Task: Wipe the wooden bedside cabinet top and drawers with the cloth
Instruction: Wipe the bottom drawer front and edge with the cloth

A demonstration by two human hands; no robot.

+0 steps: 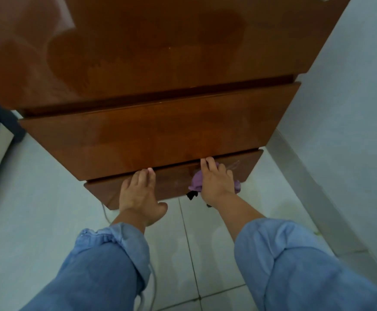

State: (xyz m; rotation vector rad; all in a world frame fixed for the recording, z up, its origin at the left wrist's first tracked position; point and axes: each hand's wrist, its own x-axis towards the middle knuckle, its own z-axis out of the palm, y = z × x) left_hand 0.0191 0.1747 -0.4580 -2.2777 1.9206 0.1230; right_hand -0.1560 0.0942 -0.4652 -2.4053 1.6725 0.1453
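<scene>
Purple cloth [197,181] was seen in the head view pressed against the front of the lower drawer [171,182], trapped under the right hand [216,180]. Its fingers [205,163] were curled over the cloth, with the tips touching the drawer's top edge. The left hand [138,189] was laid flat on the same front, to the left of the cloth, fingers [148,173] straight and holding nothing. The drawer front's long axis ran left to right, so unwiped wood was judged to lie leftward of the cloth, towards the left hand. Two drawers were counted, the upper drawer [156,135] included, below one glossy cabinet top [138,48]; one cloth and two hands were counted.
</scene>
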